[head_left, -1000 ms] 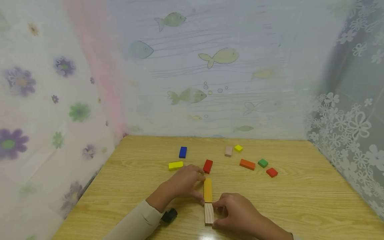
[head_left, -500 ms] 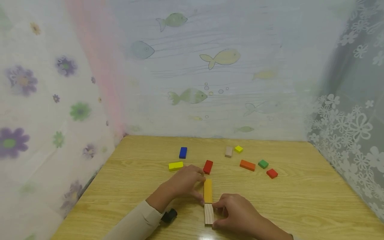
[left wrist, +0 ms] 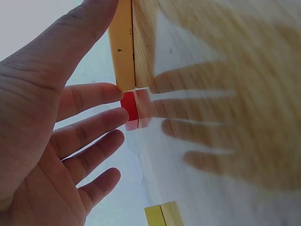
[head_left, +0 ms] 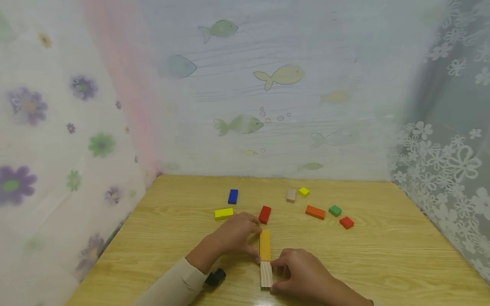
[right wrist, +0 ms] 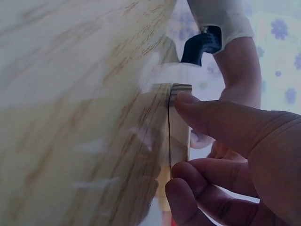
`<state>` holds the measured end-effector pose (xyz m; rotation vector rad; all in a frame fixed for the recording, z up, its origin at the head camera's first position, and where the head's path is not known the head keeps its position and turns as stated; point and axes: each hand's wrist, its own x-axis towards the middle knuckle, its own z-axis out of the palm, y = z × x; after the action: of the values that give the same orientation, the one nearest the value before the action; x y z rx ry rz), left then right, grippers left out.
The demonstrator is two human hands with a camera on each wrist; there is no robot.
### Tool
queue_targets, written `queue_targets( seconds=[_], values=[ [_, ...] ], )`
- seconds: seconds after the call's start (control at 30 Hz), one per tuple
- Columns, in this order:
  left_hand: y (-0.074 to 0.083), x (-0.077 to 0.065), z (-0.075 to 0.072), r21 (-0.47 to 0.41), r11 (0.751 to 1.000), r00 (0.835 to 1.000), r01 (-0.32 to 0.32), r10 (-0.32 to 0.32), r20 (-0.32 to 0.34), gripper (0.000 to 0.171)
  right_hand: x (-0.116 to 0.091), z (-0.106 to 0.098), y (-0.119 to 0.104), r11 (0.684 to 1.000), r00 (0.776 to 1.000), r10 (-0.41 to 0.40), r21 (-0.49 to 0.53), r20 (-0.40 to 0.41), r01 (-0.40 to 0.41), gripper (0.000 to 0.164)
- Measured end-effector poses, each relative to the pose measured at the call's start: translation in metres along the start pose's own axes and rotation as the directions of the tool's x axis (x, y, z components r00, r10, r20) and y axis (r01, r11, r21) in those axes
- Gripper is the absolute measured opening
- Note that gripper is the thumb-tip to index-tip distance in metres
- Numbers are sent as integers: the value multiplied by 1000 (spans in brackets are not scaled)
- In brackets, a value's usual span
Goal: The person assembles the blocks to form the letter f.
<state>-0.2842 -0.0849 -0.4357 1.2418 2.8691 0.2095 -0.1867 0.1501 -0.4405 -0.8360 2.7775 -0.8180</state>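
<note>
Two wooden blocks lie end to end on the table (head_left: 367, 263), in line away from me: an orange-yellow block (head_left: 265, 245) and, nearer, a plain wood-grain block (head_left: 266, 276). My left hand (head_left: 237, 233) holds the orange-yellow one from its left side, thumb by the near end and index fingertip at the far end. In the left wrist view its other fingers (left wrist: 101, 146) spread loosely past that block. From the right, my right hand (head_left: 304, 272) grips the plain block, thumb at its near end and index finger near the joint.
Just beyond the row lies a red block (head_left: 265, 215). A yellow block (head_left: 223, 213) and a blue block (head_left: 233, 196) are at left. Farther right sit a beige block (head_left: 291, 195), an orange block (head_left: 315, 212) and several small ones. A fish-print curtain (head_left: 283, 97) hangs behind.
</note>
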Motion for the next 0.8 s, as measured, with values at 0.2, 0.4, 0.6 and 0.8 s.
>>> queue_targets(
  seconds=[0.2, 0.4, 0.6, 0.8],
  values=[
    [-2, 1, 3, -6, 1000, 1000, -3, 3, -3, 84, 0, 0, -1, 1000, 1000, 4, 9, -1, -4, 49],
    [-3, 2, 4, -5, 1000, 1000, -1, 1, -1, 85, 0, 1, 0, 1000, 1000, 12, 6, -8, -12, 48],
    [-2, 1, 3, 8, 1000, 1000, -2, 2, -2, 85, 0, 1, -1, 1000, 1000, 10, -1, -9, -10, 50],
    [-1, 1, 2, 6, 1000, 1000, 8, -8, 8, 85, 0, 0, -1, 1000, 1000, 7, 8, -11, -7, 50]
  ],
)
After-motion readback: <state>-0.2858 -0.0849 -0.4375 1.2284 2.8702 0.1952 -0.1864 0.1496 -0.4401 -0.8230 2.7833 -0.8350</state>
